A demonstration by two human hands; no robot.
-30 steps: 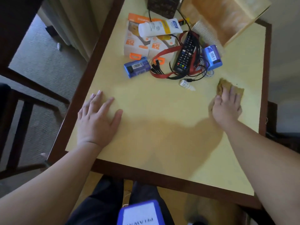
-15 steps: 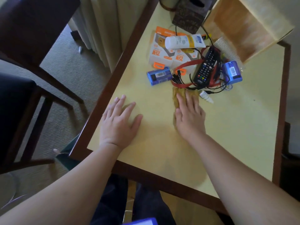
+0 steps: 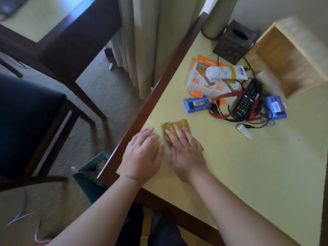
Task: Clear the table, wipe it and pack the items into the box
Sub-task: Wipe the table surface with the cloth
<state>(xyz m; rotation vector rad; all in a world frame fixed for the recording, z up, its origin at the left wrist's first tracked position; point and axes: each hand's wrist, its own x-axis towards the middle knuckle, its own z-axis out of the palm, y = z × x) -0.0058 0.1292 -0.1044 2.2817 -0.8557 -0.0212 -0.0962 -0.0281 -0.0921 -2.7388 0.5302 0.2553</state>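
Note:
My right hand [image 3: 184, 150] presses flat, fingers straight, on a brownish-yellow cloth [image 3: 177, 124] near the left edge of the yellow table [image 3: 248, 174]. My left hand [image 3: 143, 153] lies flat on the tabletop just left of it, almost touching. Beyond them sits a pile: white-and-orange 25W boxes [image 3: 197, 80], a white lotion tube [image 3: 225, 72], two blue boxes [image 3: 196, 103] [image 3: 275, 107], a black remote [image 3: 246, 100], red and black cables [image 3: 221, 114] and a small white bottle [image 3: 244, 131]. The open wooden box [image 3: 284, 68] stands at the far right.
A dark tissue holder [image 3: 232, 43] and a lamp base [image 3: 216, 23] stand at the table's far corner. Curtains [image 3: 147, 41] hang left of the table. Dark chairs [image 3: 35, 112] stand on the carpet at left. A teal bin [image 3: 92, 173] sits below the table's left edge.
My right hand has slid the cloth leftward across the table, from the right side to beside my left hand. The left hand stayed flat in place.

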